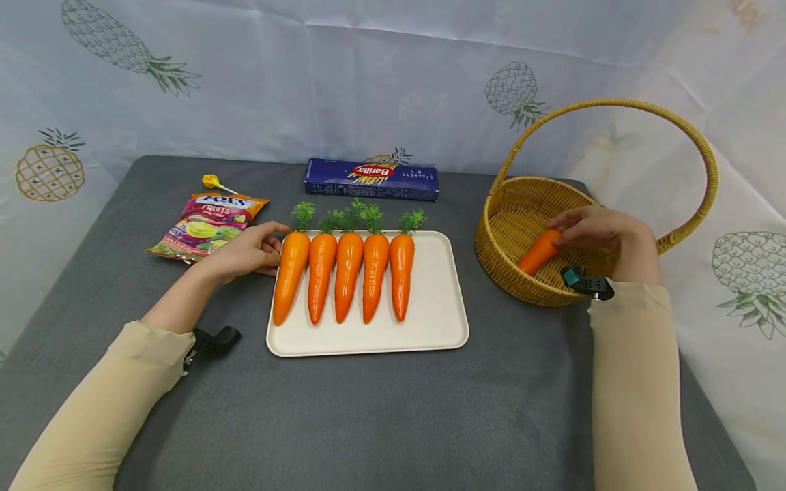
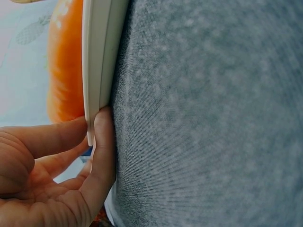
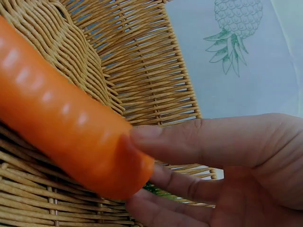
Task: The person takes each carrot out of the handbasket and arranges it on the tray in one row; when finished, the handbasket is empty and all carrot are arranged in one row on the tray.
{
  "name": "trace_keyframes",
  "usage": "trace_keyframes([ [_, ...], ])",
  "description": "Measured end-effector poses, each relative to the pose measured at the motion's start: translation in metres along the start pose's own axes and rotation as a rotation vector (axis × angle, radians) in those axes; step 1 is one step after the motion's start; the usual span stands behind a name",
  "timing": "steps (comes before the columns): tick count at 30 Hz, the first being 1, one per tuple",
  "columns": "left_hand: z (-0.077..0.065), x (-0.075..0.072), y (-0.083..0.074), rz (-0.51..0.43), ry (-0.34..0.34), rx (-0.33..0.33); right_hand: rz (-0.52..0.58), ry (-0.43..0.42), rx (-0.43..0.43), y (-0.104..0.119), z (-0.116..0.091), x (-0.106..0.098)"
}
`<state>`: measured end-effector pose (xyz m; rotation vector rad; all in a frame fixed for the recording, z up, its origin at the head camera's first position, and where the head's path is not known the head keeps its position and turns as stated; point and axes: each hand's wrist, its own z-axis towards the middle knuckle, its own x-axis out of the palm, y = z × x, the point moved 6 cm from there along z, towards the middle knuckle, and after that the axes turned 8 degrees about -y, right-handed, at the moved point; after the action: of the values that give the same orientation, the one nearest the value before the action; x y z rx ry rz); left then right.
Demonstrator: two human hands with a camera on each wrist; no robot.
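Observation:
My left hand (image 1: 252, 249) pinches the left rim of a cream tray (image 1: 430, 293), thumb on top and fingers beneath, as the left wrist view shows. Several orange carrots (image 1: 348, 276) with green tops lie side by side on that tray, the leftmost close to my thumb. Inside a wicker basket (image 1: 522, 290) on the right, my right hand (image 1: 592, 228) holds another carrot (image 3: 71, 113) by its thick end, between thumb and fingers. This carrot slants across the basket's woven interior, and its green top is mostly hidden behind the fingers.
A blue spaghetti box (image 1: 371, 179) lies behind the tray. Left of it are a candy bag (image 1: 209, 225) and a yellow lollipop (image 1: 211, 181). The basket's tall arched handle (image 1: 620, 103) rises over my right wrist. A pineapple-print cloth (image 1: 393, 82) hangs behind the grey table (image 1: 381, 423).

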<state>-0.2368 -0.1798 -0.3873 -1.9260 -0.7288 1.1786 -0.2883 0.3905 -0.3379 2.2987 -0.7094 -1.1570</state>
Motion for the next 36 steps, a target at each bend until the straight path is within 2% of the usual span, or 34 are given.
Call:
trace_keyframes([
  [7, 0.000, 0.001, 0.001, -0.006, 0.002, -0.001, -0.019, -0.032, -0.023, 0.003, 0.003, 0.001],
  [19, 0.001, 0.001, 0.002, -0.001, -0.002, -0.006, -0.061, -0.043, 0.058, -0.001, 0.002, 0.002],
  [27, 0.000, 0.001, 0.000, 0.006, -0.002, -0.002, 0.009, -0.003, 0.140, -0.003, 0.000, 0.004],
  [36, 0.001, 0.001, 0.001, 0.009, -0.003, -0.003, 0.147, 0.085, 0.157, -0.001, 0.007, 0.011],
])
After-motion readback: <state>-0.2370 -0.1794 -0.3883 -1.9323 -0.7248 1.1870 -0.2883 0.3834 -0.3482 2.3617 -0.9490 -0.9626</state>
